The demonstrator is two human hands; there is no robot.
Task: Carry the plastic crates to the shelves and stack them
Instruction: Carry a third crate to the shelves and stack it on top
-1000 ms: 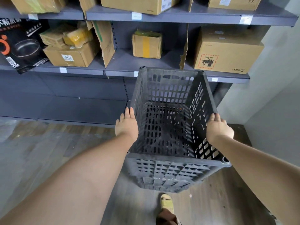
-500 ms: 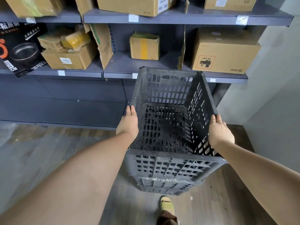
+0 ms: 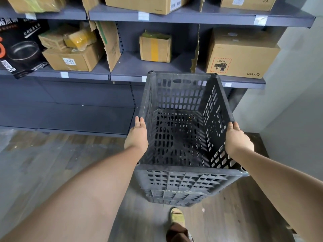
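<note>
The left hand (image 3: pixel 137 135) and right hand (image 3: pixel 237 138) gripped the side rims of the plastic crate (image 3: pixel 183 179), held off the floor (image 3: pixel 52 163) by the shelves (image 3: pixel 132 67). Only its holey bottom showed inside.

I note two grey shelves. The top shelf (image 3: pixel 201 17) carries cardboard boxes (image 3: pixel 145 5), all cut off by the frame edge. The middle shelf (image 3: pixel 134 69) carries, left to right: a black box (image 3: pixel 19 49), a box labelled 0448 (image 3: pixel 75 59) with smaller parcels on it, a leaning cardboard sheet (image 3: pixel 111 44), a yellow-taped box (image 3: pixel 154 48) and a large box marked PICO (image 3: pixel 242 53). The wood-pattern floor (image 3: pixel 43 163) bears one sandalled foot (image 3: pixel 177 218).
</note>
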